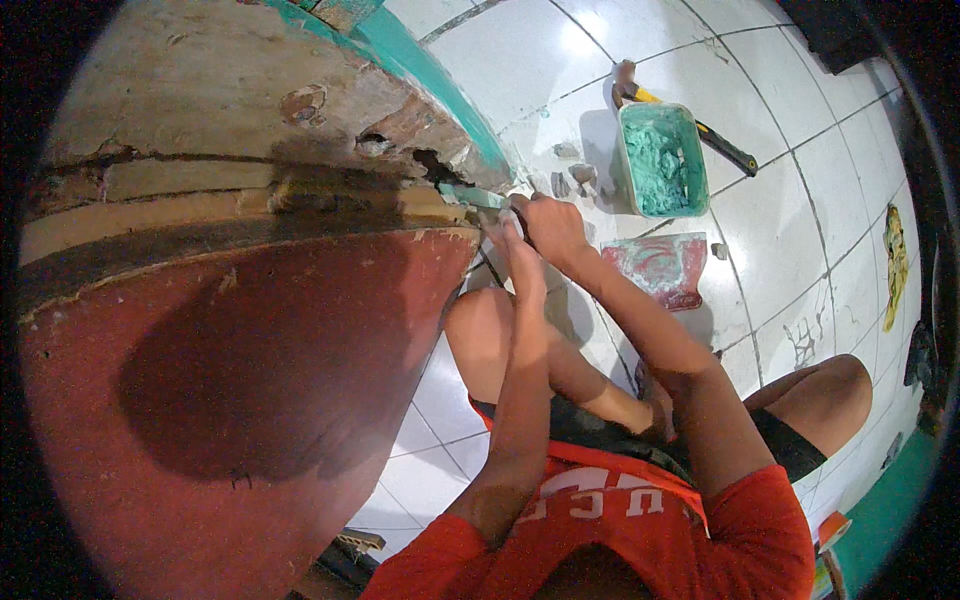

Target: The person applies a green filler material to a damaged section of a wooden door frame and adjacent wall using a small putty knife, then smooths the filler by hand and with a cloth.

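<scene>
Both my hands meet at the broken lower edge of a worn wooden structure (210, 90). My right hand (548, 225) is closed round the end of a narrow pale green strip (478, 197), and my left hand (518, 250) grips just beside it, its fingers partly hidden. The strip's far end reaches to a dark, jagged hole (432, 166) in the wood, above a red panel (250, 370). Right of my hands, a clear tub (664, 160) of mint-green paste stands on the tiles, and below it lies a smeared red pad (650, 270).
A hammer (728, 148) with a yellow and black handle lies behind the tub. Grey fragments (583, 176) are scattered near my hands. A crumpled yellow item (892, 265) lies at far right, an orange roll (832, 530) at lower right. My bent legs rest on the tiled floor.
</scene>
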Tool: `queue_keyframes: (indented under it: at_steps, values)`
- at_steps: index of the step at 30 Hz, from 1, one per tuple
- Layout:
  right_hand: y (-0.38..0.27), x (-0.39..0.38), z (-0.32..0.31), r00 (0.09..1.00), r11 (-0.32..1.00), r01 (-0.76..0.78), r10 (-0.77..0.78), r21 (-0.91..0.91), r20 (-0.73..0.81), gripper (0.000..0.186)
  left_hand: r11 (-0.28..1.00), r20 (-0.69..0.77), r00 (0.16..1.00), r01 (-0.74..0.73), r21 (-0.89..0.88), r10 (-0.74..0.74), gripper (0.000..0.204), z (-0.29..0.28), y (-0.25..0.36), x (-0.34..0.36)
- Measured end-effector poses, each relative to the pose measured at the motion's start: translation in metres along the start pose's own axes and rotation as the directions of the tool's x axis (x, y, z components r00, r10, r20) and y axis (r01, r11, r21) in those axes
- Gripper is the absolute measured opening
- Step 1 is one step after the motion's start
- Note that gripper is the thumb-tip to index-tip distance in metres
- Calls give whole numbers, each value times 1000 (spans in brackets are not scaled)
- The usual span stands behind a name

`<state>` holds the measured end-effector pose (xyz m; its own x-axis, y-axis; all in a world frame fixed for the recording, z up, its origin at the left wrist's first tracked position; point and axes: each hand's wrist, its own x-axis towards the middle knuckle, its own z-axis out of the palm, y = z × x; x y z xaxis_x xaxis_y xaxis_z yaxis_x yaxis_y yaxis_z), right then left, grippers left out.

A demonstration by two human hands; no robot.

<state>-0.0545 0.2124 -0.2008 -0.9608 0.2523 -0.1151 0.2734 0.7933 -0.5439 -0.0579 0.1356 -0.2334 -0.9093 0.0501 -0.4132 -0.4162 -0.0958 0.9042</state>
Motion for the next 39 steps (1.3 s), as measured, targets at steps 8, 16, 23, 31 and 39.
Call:
queue_keyframes:
  at_steps: [8, 16, 23, 31, 39]
  values:
    - [11, -4, -6, 998, 997, 64, -63, -50, 18, 27, 846, 14, 920, 367, -387, -393, 50, -7, -19, 24]
    - [46, -45, -13, 983, 988, 141, -147, -61, -114, 32, 797, -74, 932, 259, -546, -354, 55, -5, -18, 21]
    - [72, -87, -24, 967, 998, 53, -58, -25, -247, 38, 816, 97, 956, 288, -501, -278, 60, -8, -14, 11]
    - [158, -211, 3, 852, 977, -162, 209, 138, -480, 38, 860, 188, 926, 375, -346, -328, 56, -6, 3, -12]
    - [175, -279, 11, 658, 867, -479, 460, 139, -596, 38, 933, 403, 870, 349, -93, -285, 51, -38, 5, 6]
